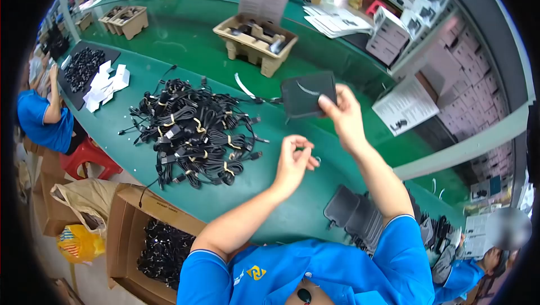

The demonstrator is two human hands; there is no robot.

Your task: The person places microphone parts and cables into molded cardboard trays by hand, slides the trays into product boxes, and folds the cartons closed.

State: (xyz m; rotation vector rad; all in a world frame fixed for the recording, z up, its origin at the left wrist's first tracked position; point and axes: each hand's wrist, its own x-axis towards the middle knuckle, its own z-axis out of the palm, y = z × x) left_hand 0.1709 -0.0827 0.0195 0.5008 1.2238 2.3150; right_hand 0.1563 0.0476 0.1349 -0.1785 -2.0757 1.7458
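My right hand point(346, 115) grips a flat black square case point(304, 95) by its right edge, thumb on the near face, above the green bench. A curved light mark shows on that face. Lower and to the left, my left hand point(293, 163) hovers over the bench with fingers loosely bent and apart. A small pale loop lies by its fingertips; I cannot tell whether they touch it. Left of this hand spreads a big heap of black cables point(191, 128), bundled with pale ties. More black cases point(354, 215) lie stacked near my right elbow.
A cardboard box point(126, 237) of small black parts stands below the bench at left. Across the green belt sits a pulp tray point(261, 49) with black items. White papers point(107, 85) lie at far left. Co-workers in blue sit at left and lower right.
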